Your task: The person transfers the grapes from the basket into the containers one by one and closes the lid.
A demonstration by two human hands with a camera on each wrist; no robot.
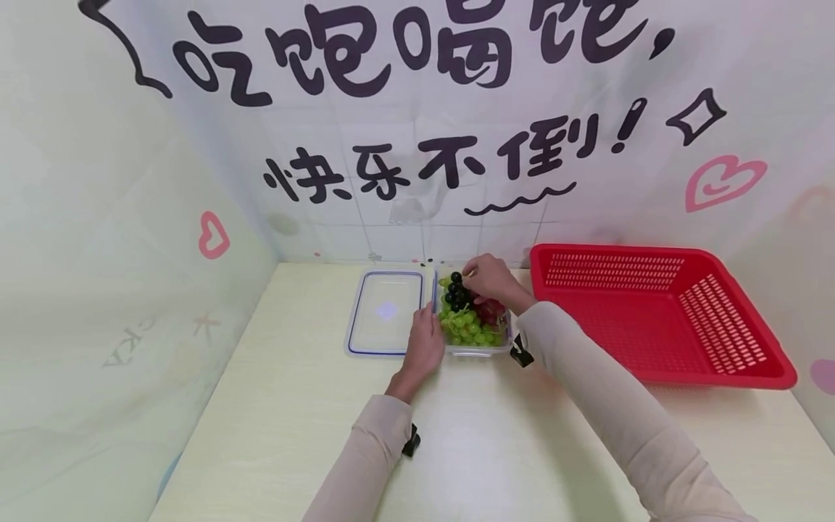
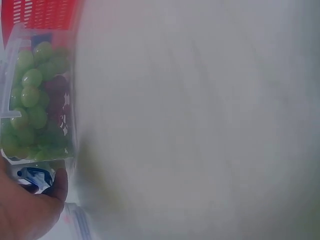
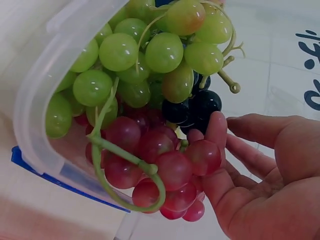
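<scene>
A clear plastic food container [image 1: 471,351] holds bunches of green grapes [image 1: 471,328], red grapes [image 1: 489,312] and black grapes [image 1: 457,296]. My left hand [image 1: 425,341] grips the container's left side; in the left wrist view, thumb and finger curl at a blue-edged side flap. Over the far right of the container, my right hand [image 1: 492,279] pinches at the black bunch. In the right wrist view its fingers [image 3: 216,132] lie against both black and red grapes, and some fingertips are hidden behind the red ones. A curled green stem [image 3: 122,156] hangs over the red bunch.
A clear lid [image 1: 385,313] with a blue seal lies on the pale table [image 1: 287,435], left of the container. To the right stands a large red perforated basket [image 1: 626,319]. A white printed wall sheet [image 1: 411,210] rises right behind the table.
</scene>
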